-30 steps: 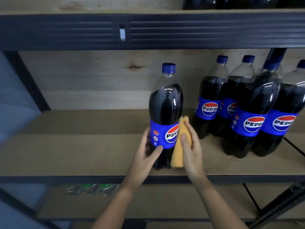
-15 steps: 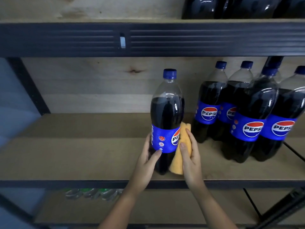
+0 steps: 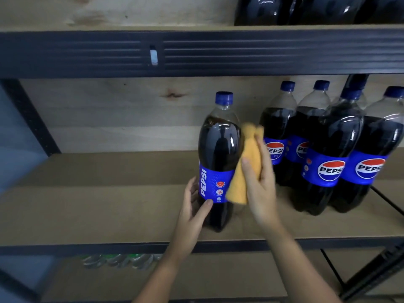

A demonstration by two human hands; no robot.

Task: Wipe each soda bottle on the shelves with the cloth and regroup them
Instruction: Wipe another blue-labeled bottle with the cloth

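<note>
Gripping the upright Pepsi bottle (image 3: 218,149) low with our left hand (image 3: 193,209), we press the clutched orange cloth (image 3: 242,173) against it with our right hand (image 3: 261,186).

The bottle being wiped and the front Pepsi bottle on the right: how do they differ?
The wiped bottle stands alone, gripped by the left hand; the front bottle stands in a group, untouched. Their labels face differently: vertical wordmark versus round logo. Both are upright, capped blue, holding dark soda.

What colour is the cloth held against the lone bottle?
The cloth is orange-yellow, plain, with no pattern, clearest in the head view.
</note>
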